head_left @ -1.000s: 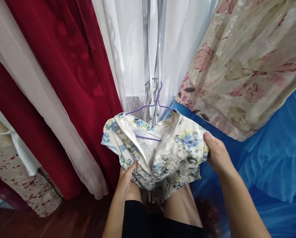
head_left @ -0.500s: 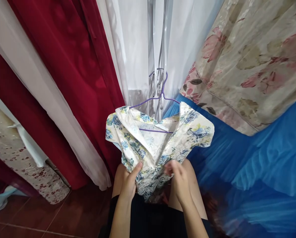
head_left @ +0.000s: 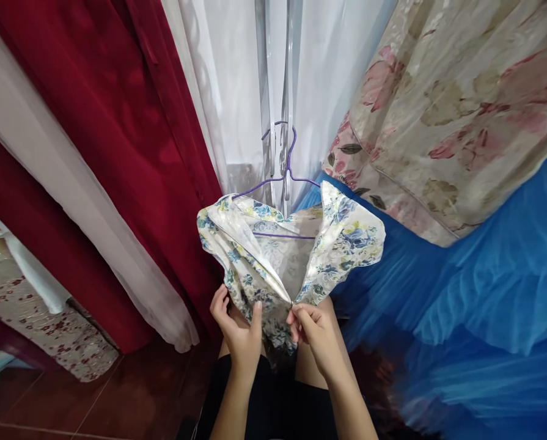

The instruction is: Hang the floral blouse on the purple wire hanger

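A white dress with blue and yellow flowers [head_left: 341,238] hangs on a purple wire hanger [head_left: 288,171], its zipped opening spread in a V. At the bottom of the V, my right hand [head_left: 314,330] pinches the small zipper pull [head_left: 292,304], which the fingertips partly cover. My left hand [head_left: 241,336] rests against the side of the dress, with its thumb and fingers apart and not gripping. The lower part of the dress falls between my knees and is partly hidden by my hands.
Dark red cloth [head_left: 163,153] and pale cloth hang on the left. White fabric [head_left: 227,91] with long ribbons [head_left: 289,61] hangs behind the hanger. To the right are a pink-flowered garment [head_left: 438,122] and blue tulle [head_left: 466,293]. Below lies a red tiled floor [head_left: 131,391].
My right hand has moved left and closed on the zipper pull at the V. My left hand has let go of the fabric and spread its fingers. The view has shifted slightly.
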